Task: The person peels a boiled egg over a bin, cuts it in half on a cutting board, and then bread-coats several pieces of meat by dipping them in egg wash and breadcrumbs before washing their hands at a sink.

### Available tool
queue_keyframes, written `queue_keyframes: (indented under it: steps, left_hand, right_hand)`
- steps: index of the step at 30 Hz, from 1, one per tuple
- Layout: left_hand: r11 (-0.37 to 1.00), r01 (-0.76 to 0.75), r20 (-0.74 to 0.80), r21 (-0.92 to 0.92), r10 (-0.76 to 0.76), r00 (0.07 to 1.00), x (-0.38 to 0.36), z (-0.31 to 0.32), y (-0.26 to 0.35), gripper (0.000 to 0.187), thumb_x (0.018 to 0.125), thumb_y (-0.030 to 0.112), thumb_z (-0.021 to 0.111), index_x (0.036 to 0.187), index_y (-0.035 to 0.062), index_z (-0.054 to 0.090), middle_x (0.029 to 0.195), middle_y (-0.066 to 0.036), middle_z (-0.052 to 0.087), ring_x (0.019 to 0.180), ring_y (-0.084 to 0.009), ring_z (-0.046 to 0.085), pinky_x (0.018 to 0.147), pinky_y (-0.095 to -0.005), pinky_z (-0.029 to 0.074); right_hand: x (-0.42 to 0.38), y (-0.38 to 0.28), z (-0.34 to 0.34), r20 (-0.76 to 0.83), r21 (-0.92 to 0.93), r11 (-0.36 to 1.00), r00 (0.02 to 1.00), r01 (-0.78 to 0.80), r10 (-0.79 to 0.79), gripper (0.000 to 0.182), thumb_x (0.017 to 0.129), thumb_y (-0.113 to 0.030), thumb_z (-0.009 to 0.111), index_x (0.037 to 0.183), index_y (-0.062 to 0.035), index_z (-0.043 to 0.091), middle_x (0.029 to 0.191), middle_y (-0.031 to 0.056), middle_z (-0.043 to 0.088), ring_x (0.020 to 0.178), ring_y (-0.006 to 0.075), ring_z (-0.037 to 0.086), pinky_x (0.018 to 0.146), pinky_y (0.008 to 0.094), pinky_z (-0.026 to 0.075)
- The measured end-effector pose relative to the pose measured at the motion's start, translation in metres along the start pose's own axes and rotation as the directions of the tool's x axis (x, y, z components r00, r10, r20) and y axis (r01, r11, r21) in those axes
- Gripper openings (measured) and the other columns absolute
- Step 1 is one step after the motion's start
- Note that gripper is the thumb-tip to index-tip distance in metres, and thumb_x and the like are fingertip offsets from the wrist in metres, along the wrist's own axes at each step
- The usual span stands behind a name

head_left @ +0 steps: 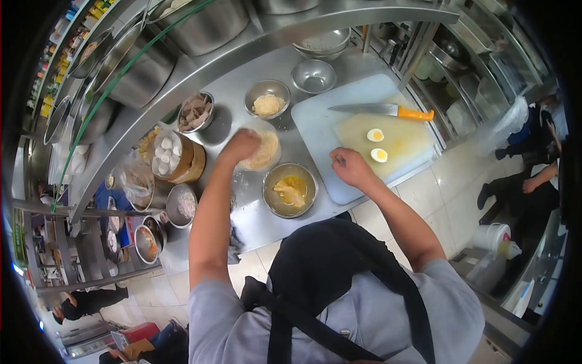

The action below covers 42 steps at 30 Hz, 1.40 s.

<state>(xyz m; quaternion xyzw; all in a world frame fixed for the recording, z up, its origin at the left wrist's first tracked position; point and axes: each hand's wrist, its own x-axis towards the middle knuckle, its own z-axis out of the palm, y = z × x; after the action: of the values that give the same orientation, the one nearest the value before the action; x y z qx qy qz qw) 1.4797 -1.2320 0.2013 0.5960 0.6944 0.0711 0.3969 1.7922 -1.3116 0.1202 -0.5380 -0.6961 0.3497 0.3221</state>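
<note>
My left hand (pixel 244 145), fingers curled downward, is at the left side of a tub of pale breadcrumbs (pixel 265 151); I cannot tell what it holds. Over the left part of the white cutting board (pixel 315 121) is my right hand (pixel 353 168), its fingers loosely closed with nothing visible in them. Two boiled egg halves (pixel 376 135) lie yolk up on the board, just beyond that hand. A knife with an orange handle (pixel 415 113) rests behind them. Between my hands, nearer my body, stands a metal bowl (pixel 267 197) with a pale piece of food (pixel 292 193) in yellow beaten egg.
Behind the crumbs sits a bowl of pale yellow mixture (pixel 268 105), with an empty metal bowl (pixel 314 76) farther back. A bowl of meat pieces (pixel 195 113) and a container of white eggs (pixel 167 156) stand left. A metal shelf (pixel 285 29) overhangs the back. Other people are at both sides.
</note>
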Motion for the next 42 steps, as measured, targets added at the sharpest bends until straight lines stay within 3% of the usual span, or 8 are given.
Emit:
queue_keyframes:
  steps: [5,11,14,19,21,24,35,42]
  left_hand:
    - [0.885,-0.237,0.017,0.401,0.251,0.968,0.032,0.019,-0.029,0.069,0.078,0.029,0.068,0.135,-0.0030,0.047,0.136,-0.024,0.053,0.126,-0.0342,0.052,0.107,-0.0397,0.042]
    - [0.886,-0.250,0.147,0.390,0.208,0.967,0.049,0.015,-0.018,0.062,0.076,0.027,0.071,0.128,-0.0025,0.054,0.124,-0.024,0.061,0.116,-0.0352,0.059,0.099,-0.0397,0.047]
    - [0.938,-0.223,0.071,0.266,0.212,0.975,0.016,-0.010,0.005,0.048,0.076,0.023,0.074,0.115,-0.0021,0.062,0.110,-0.020,0.068,0.102,-0.0325,0.065,0.090,-0.0372,0.050]
    - [0.887,-0.395,0.125,0.240,0.375,0.919,-0.021,-0.021,-0.004,0.064,0.074,0.023,0.076,0.129,0.0002,0.054,0.118,-0.019,0.064,0.110,-0.0310,0.062,0.096,-0.0365,0.048]
    - [0.764,-0.275,0.163,0.583,0.221,0.961,-0.018,-0.010,-0.012,0.079,0.072,0.027,0.078,0.137,-0.0027,0.044,0.130,-0.021,0.056,0.121,-0.0310,0.056,0.102,-0.0378,0.046]
    - [0.657,-0.079,0.110,0.749,-0.007,0.994,0.001,0.031,-0.022,0.086,0.072,0.029,0.079,0.139,-0.0062,0.039,0.139,-0.025,0.048,0.128,-0.0315,0.051,0.105,-0.0389,0.045]
    - [0.816,0.004,-0.002,0.578,-0.004,1.000,0.006,0.000,-0.048,0.041,0.074,0.016,0.070,0.108,-0.0065,0.065,0.111,-0.029,0.065,0.108,-0.0377,0.064,0.093,-0.0415,0.051]
    - [0.984,-0.069,-0.023,0.166,0.074,0.997,-0.019,-0.011,-0.017,0.032,0.081,0.016,0.060,0.103,-0.0058,0.067,0.105,-0.025,0.068,0.094,-0.0366,0.067,0.084,-0.0389,0.054]
  right_hand:
    - [-0.003,-0.002,0.001,0.000,-0.006,0.999,0.999,0.032,-0.032,0.020,0.081,-0.012,0.060,0.095,0.0000,0.066,0.088,0.0229,0.068,0.080,0.0404,0.064,0.074,0.0423,0.051]
    - [-0.003,0.001,0.005,-0.009,-0.035,0.999,1.000,0.021,-0.021,0.020,0.081,-0.013,0.060,0.095,-0.0009,0.066,0.089,0.0229,0.068,0.080,0.0406,0.064,0.075,0.0427,0.051]
    - [-0.004,0.003,0.004,0.014,0.015,1.000,1.000,0.007,-0.007,0.020,0.081,-0.014,0.060,0.096,-0.0021,0.067,0.089,0.0222,0.068,0.082,0.0397,0.063,0.077,0.0430,0.051]
    - [-0.004,0.003,0.007,0.031,-0.018,0.999,0.998,-0.047,0.048,0.019,0.082,-0.014,0.060,0.096,-0.0033,0.067,0.089,0.0206,0.068,0.085,0.0397,0.060,0.080,0.0443,0.049]
    - [-0.004,0.003,0.008,0.014,-0.032,0.999,1.000,-0.021,0.022,0.019,0.082,-0.014,0.060,0.096,-0.0034,0.067,0.088,0.0203,0.068,0.085,0.0402,0.059,0.080,0.0448,0.049]
    - [-0.005,0.001,0.010,0.001,-0.063,0.998,1.000,0.019,-0.019,0.018,0.081,-0.013,0.060,0.095,-0.0035,0.068,0.088,0.0199,0.068,0.086,0.0407,0.059,0.080,0.0454,0.049]
    - [-0.007,0.006,0.013,-0.033,-0.101,0.993,0.997,0.064,-0.068,0.014,0.078,-0.011,0.060,0.088,-0.0037,0.067,0.083,0.0191,0.067,0.085,0.0411,0.058,0.081,0.0457,0.048]
    - [-0.006,0.004,0.013,-0.022,-0.103,0.993,0.998,0.057,-0.060,0.017,0.079,-0.012,0.060,0.091,-0.0037,0.068,0.083,0.0175,0.067,0.086,0.0399,0.059,0.081,0.0448,0.048]
